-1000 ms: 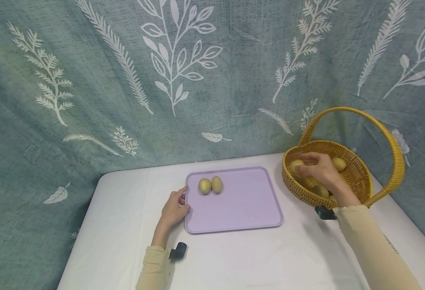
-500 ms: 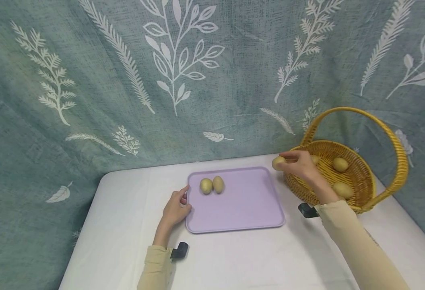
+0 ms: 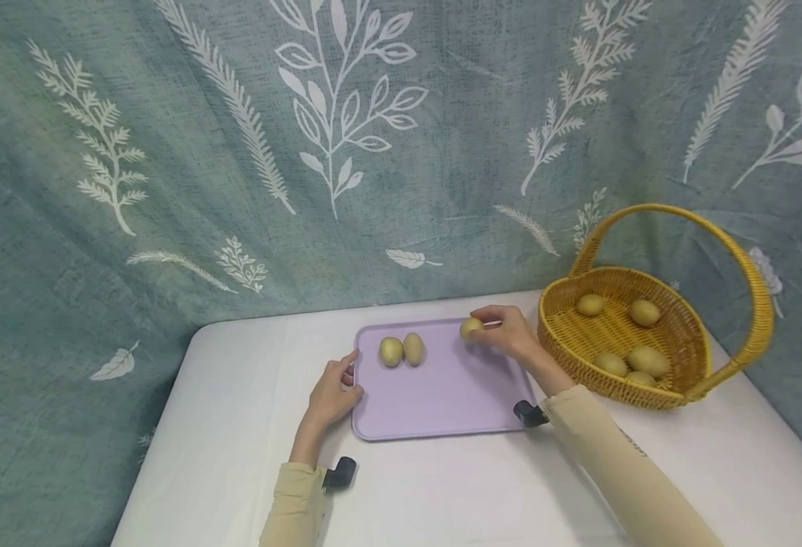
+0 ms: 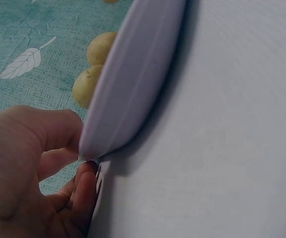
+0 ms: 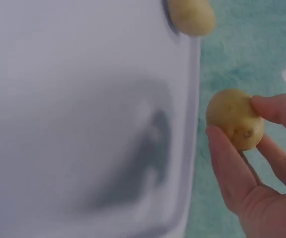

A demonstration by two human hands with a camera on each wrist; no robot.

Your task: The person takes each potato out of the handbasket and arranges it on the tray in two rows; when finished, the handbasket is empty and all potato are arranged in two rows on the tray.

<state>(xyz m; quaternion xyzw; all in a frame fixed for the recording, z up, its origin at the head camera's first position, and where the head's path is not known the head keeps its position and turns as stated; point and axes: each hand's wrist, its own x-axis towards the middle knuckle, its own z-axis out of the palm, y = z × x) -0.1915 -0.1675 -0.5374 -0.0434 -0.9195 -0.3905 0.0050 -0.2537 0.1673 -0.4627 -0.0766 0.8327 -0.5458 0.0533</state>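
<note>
My right hand pinches a potato between thumb and fingertips, above the far right part of the lilac tray. In the right wrist view the potato's shadow side of the tray lies to its left. Two more potatoes rest side by side in the tray's far left area, a rounder potato and a longer potato. At the tray's left edge, my left hand holds the rim between thumb and fingers; the left wrist view shows the fingers curled by the tray's edge.
A yellow woven basket with a tall arched handle stands on the right, several potatoes inside it. White cloth covers the table. Behind it hangs a green leaf-patterned curtain.
My right hand has lifted a potato out of the basket and carried it left over the tray. My left hand has stayed at the tray's left edge.
</note>
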